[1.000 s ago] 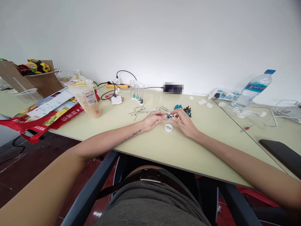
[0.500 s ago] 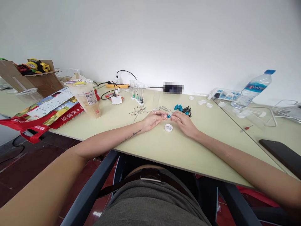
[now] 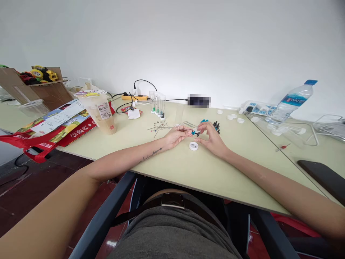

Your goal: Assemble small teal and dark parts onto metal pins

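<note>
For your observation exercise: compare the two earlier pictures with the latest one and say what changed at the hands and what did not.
The right hand lifted its fingers slightly up and back toward the bead pile, now covering most of the blue beads. The left hand kept pinching the pin with the blue bead. The white cap, the drink cup and the water bottle stayed put.

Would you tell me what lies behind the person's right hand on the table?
Behind the right hand lie black pieces and blue beads; the hand covers part of the pile.
</note>
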Available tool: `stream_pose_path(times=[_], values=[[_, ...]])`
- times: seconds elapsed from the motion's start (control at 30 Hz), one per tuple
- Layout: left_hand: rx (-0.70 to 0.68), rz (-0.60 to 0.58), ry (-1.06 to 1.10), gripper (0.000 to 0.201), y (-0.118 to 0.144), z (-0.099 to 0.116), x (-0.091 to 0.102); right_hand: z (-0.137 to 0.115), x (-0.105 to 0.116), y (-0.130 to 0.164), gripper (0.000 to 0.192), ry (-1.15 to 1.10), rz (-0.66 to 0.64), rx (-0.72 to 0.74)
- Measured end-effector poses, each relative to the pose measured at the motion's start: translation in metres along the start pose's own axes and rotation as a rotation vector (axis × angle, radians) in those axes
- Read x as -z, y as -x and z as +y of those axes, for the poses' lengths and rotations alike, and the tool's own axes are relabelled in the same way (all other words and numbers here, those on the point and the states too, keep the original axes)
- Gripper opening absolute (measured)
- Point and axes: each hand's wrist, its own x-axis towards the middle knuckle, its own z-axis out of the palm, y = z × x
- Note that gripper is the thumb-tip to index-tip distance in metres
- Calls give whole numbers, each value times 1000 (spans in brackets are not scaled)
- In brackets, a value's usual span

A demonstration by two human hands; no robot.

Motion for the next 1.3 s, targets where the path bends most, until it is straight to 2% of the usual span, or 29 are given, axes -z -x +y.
stream_pose_path(times=[0.03,0.13,0.23,0.3,0.43,0.57,0.67,0.77,0.93,1.03,1.13,1.3], values=[[0,-2,-1,22,0,0,0,0,0,0,37,1,9,-12],[-5,-27,-11,22,-1,0,1,2,0,0,29,-8,-51,-35],[-9,-21,-20,21,-1,-1,2,3,-1,0,33,-6,-106,-40],[-8,6,-12,21,-1,-1,2,3,-1,1,26,1,-59,-49],[-3,28,4,21,0,1,-1,1,-2,2,42,-3,15,-61],[-5,24,-2,21,1,2,-2,0,-1,1,29,7,8,-26],[-8,-1,-17,20,1,1,-1,1,0,0,25,-6,-37,-21],[-9,-28,-22,21,0,0,0,1,1,0,36,-28,-109,-53],[-10,-11,-23,20,0,0,0,-1,1,1,31,-10,20,-92],[-10,-15,-26,20,0,0,0,-1,0,2,30,13,-9,-65],[-12,-36,-39,20,0,0,0,-1,1,2,40,-1,-43,-95],[-28,8,-29,18,1,2,-2,-5,3,3,42,-48,81,-58]])
